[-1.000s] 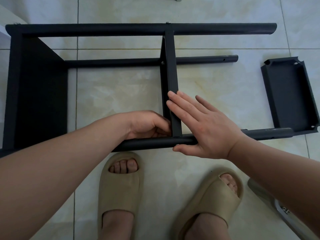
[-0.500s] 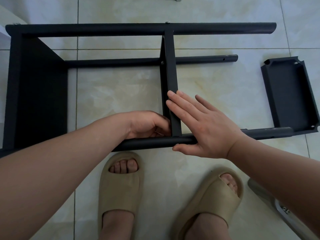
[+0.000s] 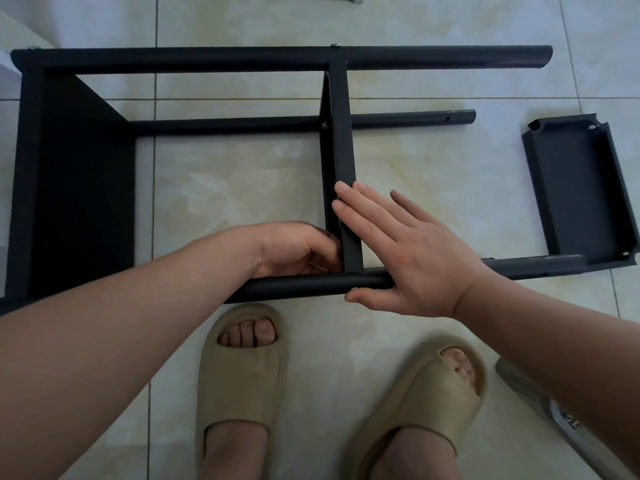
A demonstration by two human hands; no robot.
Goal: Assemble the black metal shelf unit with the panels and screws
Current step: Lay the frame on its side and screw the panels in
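The black shelf frame lies on its side on the tiled floor, with a far pole (image 3: pixel 242 58), a second pole (image 3: pixel 225 123) and a near pole (image 3: pixel 304 285). A wide end panel (image 3: pixel 76 185) is fixed at the left. The middle panel (image 3: pixel 341 133) stands on edge between the poles. My left hand (image 3: pixel 294 247) is curled at the corner where this panel meets the near pole, and a thin silvery tool shows under its fingers. My right hand (image 3: pixel 415 258) lies flat with straight fingers against the panel's right face, thumb under the near pole.
A loose black panel (image 3: pixel 581 192) with corner holes lies at the right, over the near pole's end. My feet in beige slippers (image 3: pixel 242 368) (image 3: pixel 426 393) stand just in front of the frame. A grey object (image 3: pixel 540 407) lies at the lower right.
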